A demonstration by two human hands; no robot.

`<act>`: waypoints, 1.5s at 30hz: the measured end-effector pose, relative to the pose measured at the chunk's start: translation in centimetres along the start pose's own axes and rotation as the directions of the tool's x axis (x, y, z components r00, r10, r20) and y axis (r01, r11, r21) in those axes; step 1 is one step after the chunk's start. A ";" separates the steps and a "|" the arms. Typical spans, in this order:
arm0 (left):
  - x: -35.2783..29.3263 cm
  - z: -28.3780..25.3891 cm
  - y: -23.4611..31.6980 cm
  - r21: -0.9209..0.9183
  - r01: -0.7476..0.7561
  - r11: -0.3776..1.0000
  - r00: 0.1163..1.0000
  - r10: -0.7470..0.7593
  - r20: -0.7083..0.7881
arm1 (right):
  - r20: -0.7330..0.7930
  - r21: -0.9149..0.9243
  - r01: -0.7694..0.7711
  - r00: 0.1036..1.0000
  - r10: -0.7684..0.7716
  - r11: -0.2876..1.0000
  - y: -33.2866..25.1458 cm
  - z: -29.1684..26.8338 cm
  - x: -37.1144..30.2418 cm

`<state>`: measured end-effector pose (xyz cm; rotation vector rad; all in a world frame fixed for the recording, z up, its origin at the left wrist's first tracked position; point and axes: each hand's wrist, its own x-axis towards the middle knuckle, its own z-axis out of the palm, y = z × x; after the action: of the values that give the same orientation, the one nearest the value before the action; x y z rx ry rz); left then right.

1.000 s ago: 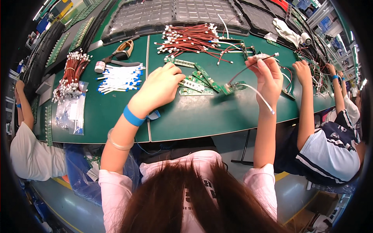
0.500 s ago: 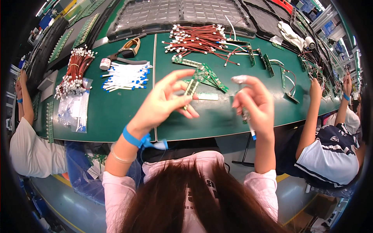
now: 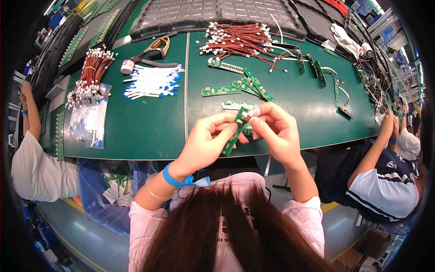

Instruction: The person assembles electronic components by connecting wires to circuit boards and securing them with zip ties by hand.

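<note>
My left hand (image 3: 206,140) is closed on a narrow green circuit board (image 3: 232,141), tilted with its upper end toward my right hand. My right hand (image 3: 280,133) pinches at that upper end, by a small white connector; a whitish wrap covers one fingertip. Part of a second green board (image 3: 247,130) shows between the hands, apparently held in the right fingers. From below the right hand hangs a white flat cable (image 3: 268,165); how it joins that board is hidden. Just beyond, more green boards (image 3: 253,86) lie on the table, some overlapping.
Red-wire cables (image 3: 235,40) lie piled by a black tray (image 3: 172,18). To the left are white flat cables (image 3: 154,81), pliers (image 3: 156,50), a small jar (image 3: 127,67) and a bundled cable bunch (image 3: 93,68). Wired boards (image 3: 319,75) stand at right. Co-workers (image 3: 385,177) sit on both sides.
My hands have come together: the left board moved down and nearer me, and the right hand moved left to meet its upper end. The view has shifted slightly.
</note>
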<state>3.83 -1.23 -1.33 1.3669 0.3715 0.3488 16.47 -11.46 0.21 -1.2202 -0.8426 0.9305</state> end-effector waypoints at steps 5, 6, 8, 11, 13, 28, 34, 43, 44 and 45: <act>-1.0 0.1 1.3 -0.104 0.049 0.993 0.999 -0.050 -0.011 | -0.049 -0.411 0.203 0.969 -0.243 0.889 0.6 0.1 -0.2; -1.2 0.1 1.0 -0.096 0.049 0.994 0.999 -0.050 -0.008 | -0.048 -0.406 0.197 0.970 -0.236 0.892 0.5 0.2 -0.3; -1.5 0.6 1.2 -0.091 0.005 0.996 1.000 -0.007 -0.023 | -0.040 -0.535 0.270 0.938 -0.344 0.800 -0.3 0.6 -0.4; -1.8 0.8 1.4 -0.081 -0.035 0.996 0.998 0.031 -0.050 | 0.085 -0.747 0.358 0.887 -0.454 0.559 -1.4 0.6 -0.3; -2.0 1.0 1.4 0.052 -0.088 0.995 0.986 0.094 -0.138 | 0.112 -0.769 0.388 0.864 -0.491 0.508 -1.8 0.7 -0.4; -2.5 1.0 0.6 0.591 -0.339 0.732 0.869 0.484 -0.102 | 0.238 -0.897 0.400 0.795 -0.558 0.187 -2.2 1.9 -1.2; -3.6 1.5 1.4 0.662 -0.266 0.700 0.889 0.444 -0.113 | 0.295 -0.879 0.443 0.797 -0.527 0.179 -2.0 2.5 -1.7; -2.8 0.9 0.6 0.436 -0.160 0.886 0.963 0.238 -0.130 | 0.259 -0.856 0.441 0.817 -0.516 0.269 -0.4 1.4 -0.7; -2.4 0.7 0.3 0.239 -0.079 0.968 0.982 0.117 -0.151 | 0.209 -0.874 0.391 0.839 -0.503 0.289 -0.2 1.4 -0.5; -2.1 0.5 0.3 0.241 -0.083 0.967 0.981 0.121 -0.152 | 0.211 -0.873 0.394 0.836 -0.506 0.286 -0.1 1.5 -0.4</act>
<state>2.20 -2.58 -0.87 1.5964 0.4926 0.5194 14.97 -11.30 0.50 -1.7585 -1.6131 -0.1975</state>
